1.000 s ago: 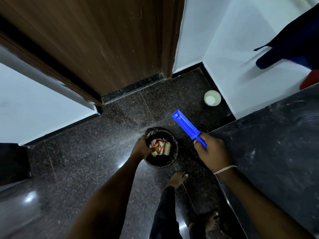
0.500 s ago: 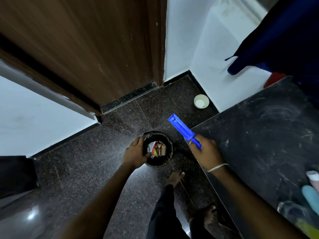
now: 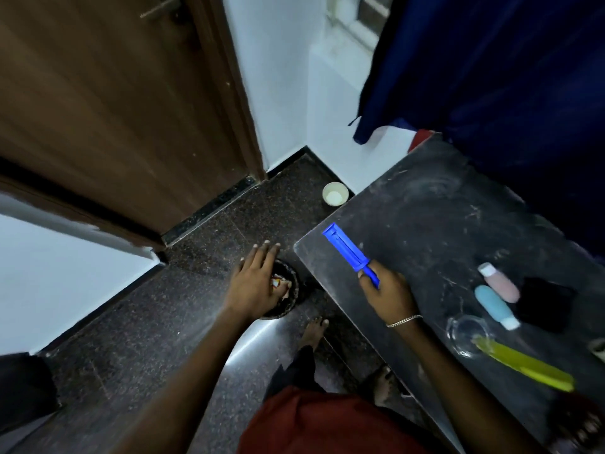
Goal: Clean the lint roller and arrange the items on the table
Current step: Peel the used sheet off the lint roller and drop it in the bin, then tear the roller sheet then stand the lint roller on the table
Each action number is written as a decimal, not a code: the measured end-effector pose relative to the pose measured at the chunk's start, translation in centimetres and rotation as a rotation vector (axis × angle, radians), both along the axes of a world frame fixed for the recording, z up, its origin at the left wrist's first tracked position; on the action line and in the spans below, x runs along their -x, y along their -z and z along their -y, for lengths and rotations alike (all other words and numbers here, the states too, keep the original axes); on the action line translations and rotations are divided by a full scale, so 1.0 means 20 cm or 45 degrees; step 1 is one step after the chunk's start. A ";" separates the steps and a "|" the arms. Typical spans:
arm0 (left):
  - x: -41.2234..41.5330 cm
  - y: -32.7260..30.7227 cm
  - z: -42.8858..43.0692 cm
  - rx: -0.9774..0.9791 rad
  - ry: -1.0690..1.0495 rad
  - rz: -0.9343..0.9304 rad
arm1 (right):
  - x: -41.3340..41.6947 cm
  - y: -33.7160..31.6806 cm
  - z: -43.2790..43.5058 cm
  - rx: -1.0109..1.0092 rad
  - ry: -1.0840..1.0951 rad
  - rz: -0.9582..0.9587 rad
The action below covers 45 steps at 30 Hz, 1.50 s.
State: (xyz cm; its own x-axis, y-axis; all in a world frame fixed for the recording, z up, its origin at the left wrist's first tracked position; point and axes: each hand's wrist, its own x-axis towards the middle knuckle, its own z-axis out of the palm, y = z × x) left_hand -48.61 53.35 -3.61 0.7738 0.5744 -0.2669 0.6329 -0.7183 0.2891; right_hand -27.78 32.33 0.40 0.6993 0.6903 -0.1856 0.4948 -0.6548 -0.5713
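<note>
- Blue lint roller gripped by its handle in the right hand, fingers curled tight round the handle, head pointing up and to the left
- Long axis running diagonally over the near-left corner of the dark table, apparently just above the surface; contact impossible to tell
- Left hand nowhere near the roller: palm down, fingers spread and holding nothing, over the small black bin on the floor, beside the table's left edge
- So right hand alone placed to set the roller down, probably onto the bare stretch of tabletop ahead and to the right
- Farther right on the table: pink bottle, light blue bottle, glass bowl, yellow-green brush, a black item; all well apart from the roller
- White cup on the floor near the corner, out of the way
</note>
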 end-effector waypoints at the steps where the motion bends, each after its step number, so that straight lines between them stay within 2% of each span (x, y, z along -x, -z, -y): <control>1: -0.02 -0.02 0.01 -0.017 0.003 0.031 | 0.00 0.00 0.02 -0.005 0.019 0.010; 13: -0.70 -0.27 0.48 -0.124 0.560 0.287 | -0.19 -0.14 0.73 0.007 0.477 0.184; 24: -1.29 -0.32 1.09 -0.045 1.039 0.309 | -0.29 -0.19 1.37 -0.065 0.911 0.181; 28: -1.47 -0.32 1.35 -0.019 1.200 0.305 | -0.32 -0.20 1.61 0.010 1.066 0.224; 36: -1.71 -0.31 1.79 0.031 1.419 0.361 | -0.34 -0.18 2.02 0.070 1.319 0.208; 45: -1.94 -0.26 2.30 -0.018 1.604 0.305 | -0.33 -0.10 2.41 0.142 1.505 0.229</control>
